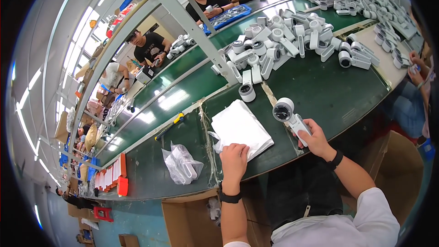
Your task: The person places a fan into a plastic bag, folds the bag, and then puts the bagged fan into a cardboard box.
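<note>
My right hand [312,137] is closed around the grip of a white-and-grey handheld device [289,115] with a round head and a dark round face. The device is raised over the green table, its head pointing away from me. At the near left corner of a stack of white plastic bags [242,128], my left hand [234,158] has its fingers curled together on the edge. To the left of that hand lies a clear bag [182,163] with a similar white device inside. Another device [247,92] rests just beyond the stack.
A large heap of similar devices [279,36] covers the far table. Left of the stack lies a yellow-and-black cutter knife [169,126]. An orange box of papers [111,174] stands at the left end. Open cardboard boxes [187,222] sit below the edge. Co-workers [153,48] sit across.
</note>
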A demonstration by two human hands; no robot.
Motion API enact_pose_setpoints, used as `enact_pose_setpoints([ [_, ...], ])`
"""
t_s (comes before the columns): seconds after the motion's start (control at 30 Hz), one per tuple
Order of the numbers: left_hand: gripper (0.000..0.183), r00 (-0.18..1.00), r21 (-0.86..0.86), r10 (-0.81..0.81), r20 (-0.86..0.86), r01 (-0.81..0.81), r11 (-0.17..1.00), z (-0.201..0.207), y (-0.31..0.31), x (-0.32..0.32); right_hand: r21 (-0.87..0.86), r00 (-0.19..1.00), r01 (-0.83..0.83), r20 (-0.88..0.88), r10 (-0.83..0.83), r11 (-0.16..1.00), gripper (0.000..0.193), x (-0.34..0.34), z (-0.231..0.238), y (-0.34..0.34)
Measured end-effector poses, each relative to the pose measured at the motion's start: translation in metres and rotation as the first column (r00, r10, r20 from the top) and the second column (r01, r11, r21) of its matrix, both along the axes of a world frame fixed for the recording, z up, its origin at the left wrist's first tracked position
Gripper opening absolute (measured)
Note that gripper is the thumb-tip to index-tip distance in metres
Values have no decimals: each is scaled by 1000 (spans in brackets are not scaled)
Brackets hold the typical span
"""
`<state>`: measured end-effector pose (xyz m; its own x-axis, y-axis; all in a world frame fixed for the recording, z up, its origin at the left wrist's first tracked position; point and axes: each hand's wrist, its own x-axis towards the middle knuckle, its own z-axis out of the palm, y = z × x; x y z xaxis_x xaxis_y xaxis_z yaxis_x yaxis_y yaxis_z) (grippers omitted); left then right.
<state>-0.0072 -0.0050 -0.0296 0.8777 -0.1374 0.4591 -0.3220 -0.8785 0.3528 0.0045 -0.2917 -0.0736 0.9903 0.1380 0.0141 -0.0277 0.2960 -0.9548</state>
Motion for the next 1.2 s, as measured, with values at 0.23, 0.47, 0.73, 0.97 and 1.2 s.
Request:
enact_pose_setpoints([
  [0.23,10,999,-87,0,42,4,996,9,-4,4,44,999,40,-4,-40,998,28,0,6,-3],
  [0.47,13,998,-76,4,55,0,997,8,-5,3,92,999,43,-12,-42,995,29,1,9,-3],
  [0.73,20,961,-564,52,-270,-202,801,15,-24,-11,136,998,63,-14,-62,989,34,-3,13,-4],
  [0.97,24,960,-839,-112,-256,-163,519,5,-66,-27,296,984,-145,-55,168,944,51,-33,36,26],
  [1.2,23,976,-900,-140,-165,-91,425,-10,-88,-42,80,1000,0,23,-2,997,31,-41,53,66],
])
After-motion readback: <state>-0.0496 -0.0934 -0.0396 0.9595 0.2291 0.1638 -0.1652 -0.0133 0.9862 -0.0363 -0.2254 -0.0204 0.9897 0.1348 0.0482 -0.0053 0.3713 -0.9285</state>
